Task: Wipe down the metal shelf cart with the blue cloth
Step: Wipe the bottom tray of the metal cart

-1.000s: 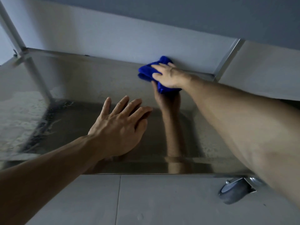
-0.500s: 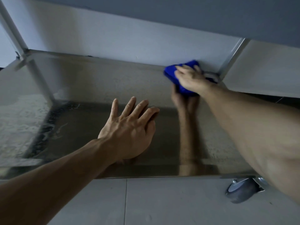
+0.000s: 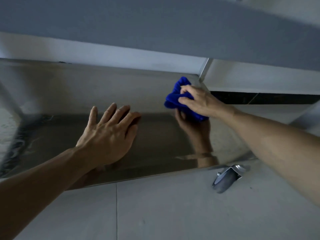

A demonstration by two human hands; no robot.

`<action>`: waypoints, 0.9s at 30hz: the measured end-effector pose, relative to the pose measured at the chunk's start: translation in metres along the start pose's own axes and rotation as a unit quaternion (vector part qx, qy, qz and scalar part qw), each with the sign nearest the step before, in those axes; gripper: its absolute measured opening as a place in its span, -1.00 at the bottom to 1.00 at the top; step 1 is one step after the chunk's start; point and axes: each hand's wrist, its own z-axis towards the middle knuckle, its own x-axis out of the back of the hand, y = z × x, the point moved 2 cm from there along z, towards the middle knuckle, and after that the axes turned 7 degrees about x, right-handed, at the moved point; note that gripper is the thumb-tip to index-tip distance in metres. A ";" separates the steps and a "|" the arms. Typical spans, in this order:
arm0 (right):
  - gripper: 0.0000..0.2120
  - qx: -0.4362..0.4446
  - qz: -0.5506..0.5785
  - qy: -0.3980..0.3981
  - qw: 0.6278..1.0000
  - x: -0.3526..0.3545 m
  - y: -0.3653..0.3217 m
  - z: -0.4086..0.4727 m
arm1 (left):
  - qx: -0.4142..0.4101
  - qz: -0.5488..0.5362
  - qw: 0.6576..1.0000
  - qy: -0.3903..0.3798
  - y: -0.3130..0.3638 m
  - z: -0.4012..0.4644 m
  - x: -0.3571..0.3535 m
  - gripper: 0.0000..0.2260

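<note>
The metal shelf cart's low shelf is a shiny steel sheet that mirrors both arms. My right hand grips the bunched blue cloth and presses it on the shelf near the far right corner, just in front of the corner post. My left hand lies flat on the middle of the shelf, fingers spread, holding nothing. Part of the cloth is hidden under my right palm.
A higher shelf of the cart hangs overhead across the top of the view. A caster wheel sits under the shelf's near right corner. Grey floor tiles lie in front, and a white wall runs behind.
My right hand has slid the cloth rightward along the back edge to the corner, then drawn it a little toward me, bunching it. My left hand stays planted flat.
</note>
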 end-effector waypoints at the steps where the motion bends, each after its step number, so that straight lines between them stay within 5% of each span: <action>1: -0.87 -0.021 0.004 -0.009 1.000 0.007 0.015 -0.017 | 0.000 -0.001 1.000 -0.001 0.000 0.000 0.000 -0.55; 11: -0.85 0.018 0.088 -0.190 0.978 0.037 0.013 -0.155 | -0.015 0.011 1.000 0.013 -0.001 0.003 -0.006 -0.62; 15: -0.66 0.059 0.047 -0.265 0.961 0.037 0.004 -0.186 | -0.023 0.009 1.000 0.009 -0.002 0.003 -0.005 -0.61; 19: -0.68 0.070 0.051 -0.165 0.982 0.022 0.006 -0.202 | -0.022 0.014 1.000 0.006 -0.001 0.003 -0.005 -0.58; 22: -0.44 0.039 0.023 -0.087 0.995 0.015 0.003 -0.196 | -0.016 0.014 1.000 0.000 0.001 0.004 -0.005 -0.57; 27: -0.30 0.100 -0.089 -0.064 0.989 0.001 -0.022 -0.187 | -0.008 0.020 1.000 -0.008 0.002 0.006 -0.008 -0.57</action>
